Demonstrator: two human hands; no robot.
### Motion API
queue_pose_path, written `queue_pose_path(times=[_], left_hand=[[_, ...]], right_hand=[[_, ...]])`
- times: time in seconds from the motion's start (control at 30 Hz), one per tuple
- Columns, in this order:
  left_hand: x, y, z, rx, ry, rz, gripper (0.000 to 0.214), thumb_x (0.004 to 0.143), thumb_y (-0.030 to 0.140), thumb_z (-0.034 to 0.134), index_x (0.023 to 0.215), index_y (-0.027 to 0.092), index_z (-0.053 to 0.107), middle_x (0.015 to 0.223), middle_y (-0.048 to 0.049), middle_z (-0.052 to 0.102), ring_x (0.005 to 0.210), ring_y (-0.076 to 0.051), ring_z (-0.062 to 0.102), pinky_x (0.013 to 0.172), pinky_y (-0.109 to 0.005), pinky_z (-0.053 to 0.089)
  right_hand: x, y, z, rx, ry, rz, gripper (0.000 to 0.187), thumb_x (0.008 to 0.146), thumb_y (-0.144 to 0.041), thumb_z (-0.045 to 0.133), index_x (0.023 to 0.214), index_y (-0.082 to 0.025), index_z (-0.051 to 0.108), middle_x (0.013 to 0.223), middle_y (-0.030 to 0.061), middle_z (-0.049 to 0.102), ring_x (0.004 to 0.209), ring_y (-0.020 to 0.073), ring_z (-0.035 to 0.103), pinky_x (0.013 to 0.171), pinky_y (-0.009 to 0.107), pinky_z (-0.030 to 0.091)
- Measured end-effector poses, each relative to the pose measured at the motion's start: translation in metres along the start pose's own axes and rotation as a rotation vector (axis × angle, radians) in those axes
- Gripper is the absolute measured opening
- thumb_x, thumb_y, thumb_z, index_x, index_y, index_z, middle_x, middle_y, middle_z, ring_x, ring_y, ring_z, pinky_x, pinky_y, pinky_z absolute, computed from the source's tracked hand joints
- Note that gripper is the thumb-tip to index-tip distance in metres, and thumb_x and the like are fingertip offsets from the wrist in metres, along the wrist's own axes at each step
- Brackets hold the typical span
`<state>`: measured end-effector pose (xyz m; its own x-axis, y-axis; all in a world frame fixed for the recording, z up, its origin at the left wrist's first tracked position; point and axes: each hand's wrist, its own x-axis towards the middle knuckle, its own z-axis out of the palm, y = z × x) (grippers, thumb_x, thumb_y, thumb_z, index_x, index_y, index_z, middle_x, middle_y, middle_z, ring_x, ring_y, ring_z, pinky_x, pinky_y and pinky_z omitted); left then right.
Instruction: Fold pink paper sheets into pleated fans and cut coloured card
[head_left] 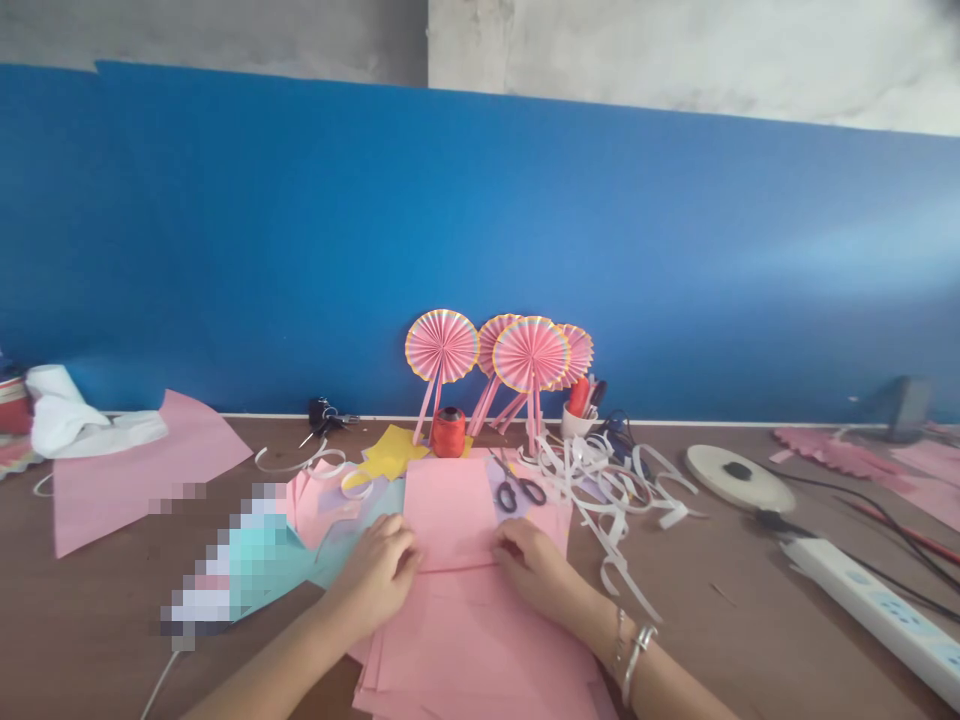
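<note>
A small pink sheet of paper lies before me, its near edge forming a crease-like line between my hands. My left hand has its fingers curled on the sheet's left near corner. At the right near corner, my right hand pinches the same sheet; bracelets circle that wrist. Beneath is a stack of larger pink paper. Black-handled scissors lie just beyond my right hand. Several pleated pink paper fans stand at the back, behind a red spool of thread.
Curled white paper strips clutter the right side, near a white cup of tools. A round white disc and a power strip with cables lie farther right. Keys and a pink sheet are leftward. A blue panel rises behind.
</note>
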<state>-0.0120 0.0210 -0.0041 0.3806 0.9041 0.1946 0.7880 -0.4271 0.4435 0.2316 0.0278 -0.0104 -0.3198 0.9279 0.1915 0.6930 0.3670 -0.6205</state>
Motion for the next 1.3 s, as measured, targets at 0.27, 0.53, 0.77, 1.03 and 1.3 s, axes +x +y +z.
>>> queue_pose_path(times=[0.27, 0.53, 0.77, 1.03, 1.3], left_hand=[[0.004, -0.005, 0.003, 0.119, 0.058, -0.017, 0.022, 0.086, 0.021, 0.044, 0.068, 0.018, 0.057, 0.082, -0.0048, 0.056, 0.082, -0.02, 0.053, 0.072, -0.034, 0.042], [0.001, -0.004, 0.003, 0.215, 0.066, 0.044, 0.018, 0.086, 0.02, 0.049, 0.07, 0.017, 0.057, 0.082, -0.0042, 0.054, 0.081, -0.02, 0.052, 0.07, -0.033, 0.041], [0.0, -0.005, 0.002, 0.258, 0.095, 0.133, 0.016, 0.086, 0.019, 0.05, 0.071, 0.017, 0.055, 0.08, -0.0028, 0.051, 0.079, -0.02, 0.048, 0.069, -0.032, 0.04], [0.001, 0.012, -0.005, 0.331, 0.075, 0.47, 0.026, 0.091, 0.014, 0.045, 0.108, 0.029, 0.059, 0.105, -0.0044, 0.052, 0.095, -0.02, 0.047, 0.079, -0.033, 0.041], [0.002, -0.004, -0.012, 0.265, 0.071, 0.499, 0.03, 0.075, 0.0, 0.049, 0.076, 0.022, 0.068, 0.099, -0.0053, 0.057, 0.096, -0.022, 0.048, 0.076, -0.035, 0.041]], right_hand=[[0.003, -0.001, 0.005, 0.001, 0.051, 0.016, 0.017, 0.07, -0.005, 0.047, 0.074, -0.016, 0.059, 0.067, 0.0012, 0.058, 0.064, 0.0143, 0.052, 0.059, 0.024, 0.037], [0.003, -0.003, 0.004, 0.015, 0.04, 0.041, 0.017, 0.071, -0.004, 0.047, 0.075, -0.016, 0.058, 0.068, 0.0016, 0.06, 0.062, 0.0137, 0.052, 0.057, 0.023, 0.037], [0.001, -0.001, 0.006, -0.079, 0.035, -0.016, 0.018, 0.071, -0.002, 0.046, 0.074, -0.016, 0.056, 0.067, 0.0008, 0.055, 0.065, 0.0144, 0.049, 0.06, 0.024, 0.035], [-0.003, -0.012, 0.0, -0.354, -0.026, -0.311, 0.029, 0.078, -0.002, 0.049, 0.093, -0.022, 0.064, 0.09, 0.0045, 0.053, 0.084, 0.0173, 0.046, 0.074, 0.03, 0.035], [-0.006, -0.012, -0.013, -0.399, -0.04, -0.386, 0.023, 0.072, 0.0, 0.054, 0.076, -0.02, 0.066, 0.083, 0.002, 0.054, 0.081, 0.0158, 0.044, 0.071, 0.029, 0.033]])
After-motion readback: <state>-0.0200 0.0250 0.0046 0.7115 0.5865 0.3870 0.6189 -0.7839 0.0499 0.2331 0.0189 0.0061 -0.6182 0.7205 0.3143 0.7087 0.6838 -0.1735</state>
